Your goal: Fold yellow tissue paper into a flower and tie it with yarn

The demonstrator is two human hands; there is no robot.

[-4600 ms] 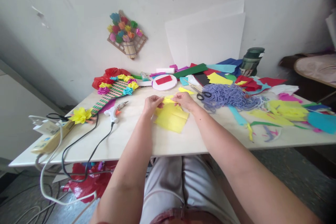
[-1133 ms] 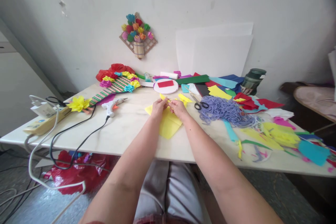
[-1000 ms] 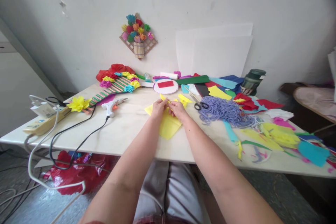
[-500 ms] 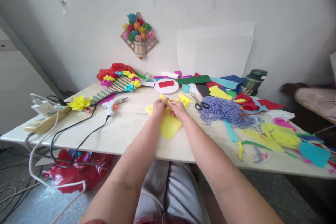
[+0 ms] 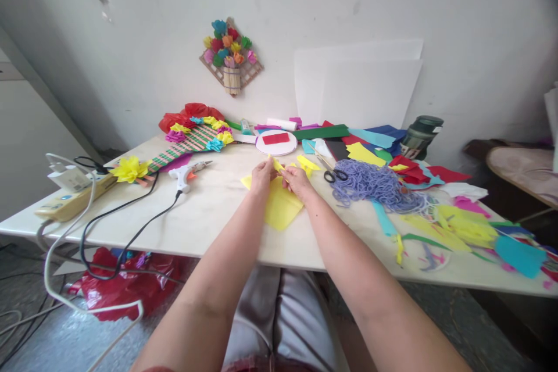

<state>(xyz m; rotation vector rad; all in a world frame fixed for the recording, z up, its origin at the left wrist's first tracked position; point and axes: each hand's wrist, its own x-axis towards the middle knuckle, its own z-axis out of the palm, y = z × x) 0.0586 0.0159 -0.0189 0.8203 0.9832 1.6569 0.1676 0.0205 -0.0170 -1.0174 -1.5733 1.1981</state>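
Between my hands is a small folded strip of yellow crepe paper, its tip poking up past the fingers. My left hand pinches its left side. Fingers of my right hand close on its right end, close beside the left ones. Under both hands a larger yellow paper sheet lies on the table, partly covered by them. More yellow paper pieces lie just behind my right hand. Beyond the hands sits a white oval card with a red paper rectangle on it.
To the right lie black-handled scissors, a purple yarn heap and coloured paper scraps. A white glue gun, power strip and flower-trimmed stick craft are at left. A dark bottle stands at the back right.
Both hands stay in almost the same place, still pinching the yellow strip. Its tip shows slightly more between the fingers now. The camera view has shifted a little.
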